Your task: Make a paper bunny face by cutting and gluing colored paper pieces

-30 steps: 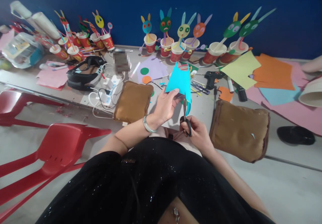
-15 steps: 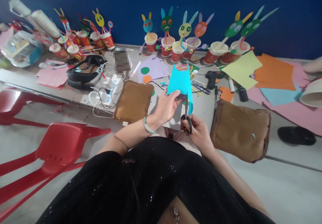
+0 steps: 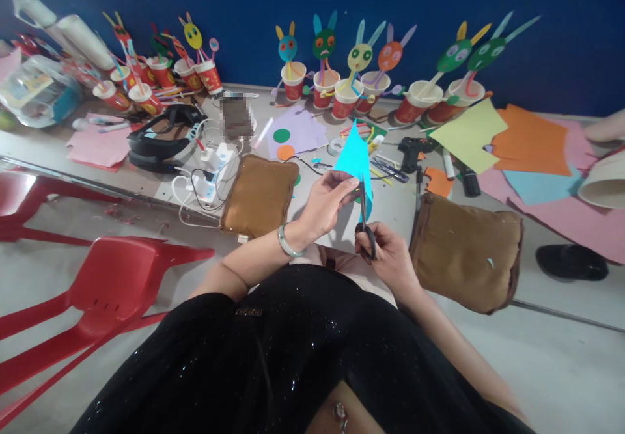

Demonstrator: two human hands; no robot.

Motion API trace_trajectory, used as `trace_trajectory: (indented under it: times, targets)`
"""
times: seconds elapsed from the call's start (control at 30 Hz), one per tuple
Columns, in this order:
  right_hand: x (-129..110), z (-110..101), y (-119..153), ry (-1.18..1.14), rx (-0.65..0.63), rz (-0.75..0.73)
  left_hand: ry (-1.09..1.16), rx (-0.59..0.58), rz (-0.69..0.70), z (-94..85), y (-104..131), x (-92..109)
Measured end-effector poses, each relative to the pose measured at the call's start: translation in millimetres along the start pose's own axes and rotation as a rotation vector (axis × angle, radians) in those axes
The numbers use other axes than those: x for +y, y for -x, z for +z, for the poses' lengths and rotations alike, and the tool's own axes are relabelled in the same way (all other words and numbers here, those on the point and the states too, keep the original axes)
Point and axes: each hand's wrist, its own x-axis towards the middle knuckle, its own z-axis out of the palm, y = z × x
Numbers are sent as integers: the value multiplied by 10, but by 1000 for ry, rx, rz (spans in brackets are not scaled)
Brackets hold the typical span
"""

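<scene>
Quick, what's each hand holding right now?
Left hand: closed, pinching the blue paper.
Right hand: closed on the scissors, blades at the paper.

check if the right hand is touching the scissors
Touching. The head view shows the right hand holding the scissors by their dark handles, with its fingers against the loops and the blades pointing away from the body.

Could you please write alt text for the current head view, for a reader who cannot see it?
A person's left hand holds blue paper while the right hand holds scissors to it, over a cluttered table. Beyond, red cups with colourful paper figures stand along a dark blue wall; brown pads lie on either side.
</scene>
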Motion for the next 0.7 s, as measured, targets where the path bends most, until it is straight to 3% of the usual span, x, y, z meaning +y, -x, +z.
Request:
trace_trajectory:
  times: [0.47,0.7]
  targets:
    - [67,16,-2,-14,23,-17,-7,-87,22,8,-77,-50]
    - [35,35,16,3,27,-42,15,-39,-36,-10,-47,-83]
